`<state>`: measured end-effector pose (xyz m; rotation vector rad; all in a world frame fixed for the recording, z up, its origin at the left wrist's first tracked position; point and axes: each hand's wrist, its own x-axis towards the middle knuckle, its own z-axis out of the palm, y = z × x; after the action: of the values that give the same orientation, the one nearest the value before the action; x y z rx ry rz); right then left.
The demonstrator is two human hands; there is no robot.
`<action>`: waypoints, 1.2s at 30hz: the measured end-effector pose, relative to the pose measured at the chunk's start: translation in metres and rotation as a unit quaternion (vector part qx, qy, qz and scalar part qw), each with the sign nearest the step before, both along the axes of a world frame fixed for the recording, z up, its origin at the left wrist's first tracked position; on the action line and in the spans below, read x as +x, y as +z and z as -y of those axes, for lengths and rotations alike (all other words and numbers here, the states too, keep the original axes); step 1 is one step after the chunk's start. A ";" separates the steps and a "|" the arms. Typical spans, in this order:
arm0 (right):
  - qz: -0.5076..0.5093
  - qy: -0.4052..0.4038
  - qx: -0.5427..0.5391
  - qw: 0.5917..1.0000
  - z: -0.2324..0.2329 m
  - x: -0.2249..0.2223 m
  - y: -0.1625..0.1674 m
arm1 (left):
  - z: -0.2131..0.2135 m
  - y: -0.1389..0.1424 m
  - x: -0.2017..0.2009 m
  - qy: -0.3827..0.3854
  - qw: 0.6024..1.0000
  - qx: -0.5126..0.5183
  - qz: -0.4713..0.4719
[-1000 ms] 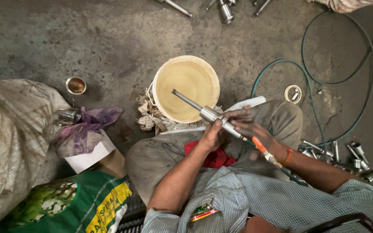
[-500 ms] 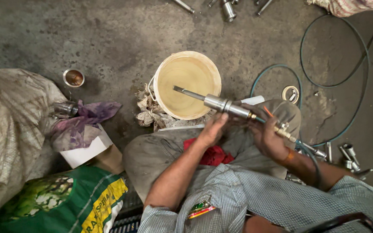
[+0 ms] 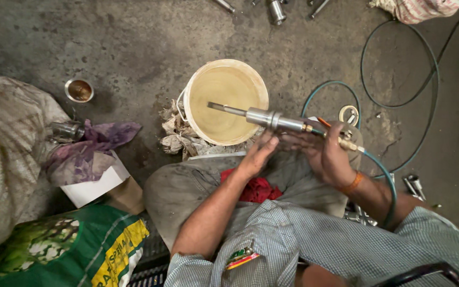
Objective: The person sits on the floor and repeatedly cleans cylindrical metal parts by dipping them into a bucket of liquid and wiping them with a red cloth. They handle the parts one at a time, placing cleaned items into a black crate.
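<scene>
— What has he got in his hands there?

— A metal tool (image 3: 272, 120), long and silvery, with a thin rod at its front end. His right hand (image 3: 329, 155) is wrapped around the rear of it, fingers closed on the brass fitting where the green hose (image 3: 383, 172) joins. His left hand (image 3: 257, 155) comes up from below, fingertips pressed against the thick middle of the barrel, more a steadying touch than a full grasp.

— Why hold it out like that?

— I'd say to keep the rod end over the bucket (image 3: 225, 101). The tip sits above the pale, murky liquid in the middle of the frame, so any drips would land inside. The tool lies nearly level, pointing left.

— And the mess around him?

— A red cloth (image 3: 256, 189) lies on his lap, close under the hands. Crumpled rags (image 3: 175, 134) are bunched against the bucket's left side. Further left there's a purple cloth (image 3: 88, 149) draped on a white box, and a small tin (image 3: 79, 90) on the floor in the upper left. The hose loops away on the concrete floor (image 3: 134, 42) to the right.
</scene>
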<state>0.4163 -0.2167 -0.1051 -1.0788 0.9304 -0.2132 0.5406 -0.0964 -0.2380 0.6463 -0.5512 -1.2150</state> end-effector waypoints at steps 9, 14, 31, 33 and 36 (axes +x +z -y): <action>0.046 0.038 -0.009 0.998 0.007 0.017 -0.005 | 0.007 -0.005 -0.001 -0.010 0.998 -0.052 0.037; 0.020 0.096 -0.026 0.995 0.011 0.036 -0.001 | 0.010 -0.009 0.000 -0.038 0.997 -0.050 0.031; -0.010 0.148 -0.034 0.988 0.009 0.083 -0.004 | 0.008 -0.008 0.019 -0.031 0.999 -0.016 0.030; -0.013 0.145 -0.032 0.989 0.008 0.085 -0.006 | 0.007 -0.008 0.021 -0.030 0.999 -0.012 0.025; -0.014 0.146 -0.037 0.989 0.007 0.088 -0.009 | 0.007 -0.011 0.020 -0.021 0.999 -0.014 0.025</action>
<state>0.5042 -0.2237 -0.1145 -1.2749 0.7824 0.0090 0.5609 -0.1030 -0.2487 0.6453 -0.6257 -1.2312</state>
